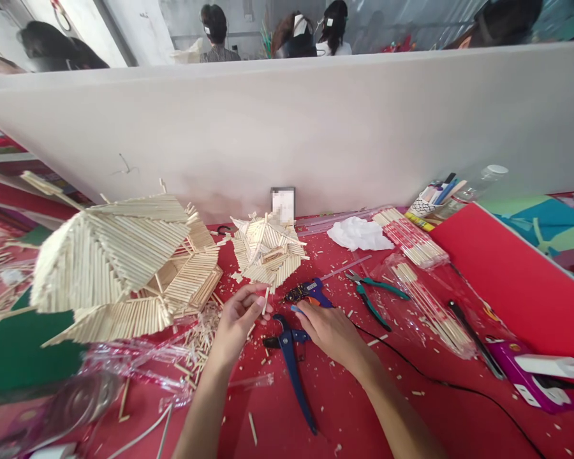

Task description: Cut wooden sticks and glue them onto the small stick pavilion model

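Observation:
My left hand (242, 312) is closed, pinching a short wooden stick (266, 299) upright between thumb and fingers. My right hand (328, 328) is wrapped round the handle of a blue hot glue gun (319, 292), whose dark nozzle points left towards the stick. Just beyond my hands stands a small layered model made of wooden sticks (268, 245). Below the glue gun, between my forearms, lies a blue-handled cutter (291, 366). A larger stick-built model with a slatted roof (119, 245) stands to the left.
Green-handled pliers (380, 293) and bagged wooden sticks (433, 312) lie right. A white crumpled tissue (358, 234) is behind them. The glue gun's black cord (425, 379) crosses the red table. Stick offcuts (205, 344) pile left. A white partition (287, 127) closes off the back; people sit beyond.

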### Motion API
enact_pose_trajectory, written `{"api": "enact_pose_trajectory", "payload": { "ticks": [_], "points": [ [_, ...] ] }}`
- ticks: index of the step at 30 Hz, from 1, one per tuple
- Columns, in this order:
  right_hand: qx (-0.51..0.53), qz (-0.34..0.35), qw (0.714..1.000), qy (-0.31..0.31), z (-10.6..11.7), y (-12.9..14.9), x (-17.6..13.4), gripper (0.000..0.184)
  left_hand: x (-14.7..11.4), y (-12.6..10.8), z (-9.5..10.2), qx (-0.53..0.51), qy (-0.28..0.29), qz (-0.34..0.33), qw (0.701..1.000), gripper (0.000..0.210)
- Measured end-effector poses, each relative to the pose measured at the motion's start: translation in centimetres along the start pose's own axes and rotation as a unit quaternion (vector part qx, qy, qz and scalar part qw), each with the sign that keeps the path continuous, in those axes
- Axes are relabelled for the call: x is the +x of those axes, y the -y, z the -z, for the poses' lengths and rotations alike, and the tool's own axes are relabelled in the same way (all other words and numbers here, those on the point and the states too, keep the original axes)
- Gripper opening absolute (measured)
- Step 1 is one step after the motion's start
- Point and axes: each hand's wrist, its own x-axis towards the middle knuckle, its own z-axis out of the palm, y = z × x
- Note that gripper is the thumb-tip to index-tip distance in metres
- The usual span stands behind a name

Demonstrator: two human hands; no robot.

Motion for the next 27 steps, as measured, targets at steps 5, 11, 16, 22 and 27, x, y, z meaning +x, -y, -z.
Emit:
{"api": "enact_pose_trajectory", "payload": {
  "ticks": [5, 11, 16, 22, 27],
  "points": [
    [-0.068, -0.013, 0.996, 0.057, 0.1, -0.1, -0.2, 0.027, 0.0, 0.3, 0.1, 0.0, 0.006, -0.001, 1.0, 0.043],
    [-0.104, -0.07, 0.987, 0.103, 0.7, 0.5, -0.1, 0.032, 0.0, 0.5, 0.1, -0.01, 0.012, -0.004, 1.0, 0.042],
    [-0.096, -0.09, 0.983, 0.128, 1.5, 0.6, -0.3, 0.04, 0.0, 0.5, 0.1, -0.014, 0.016, -0.005, 1.0, 0.042],
    [0.066, -0.071, 0.986, 0.137, 3.8, -0.3, -2.3, 0.036, 0.1, 0.4, 0.0, -0.007, 0.015, -0.006, 1.0, 0.044],
    [0.308, 0.027, 0.943, 0.122, 6.4, -1.8, -1.6, 0.024, 0.2, 0.7, 0.2, -0.005, 0.024, -0.008, 1.0, 0.042]
  ]
}}
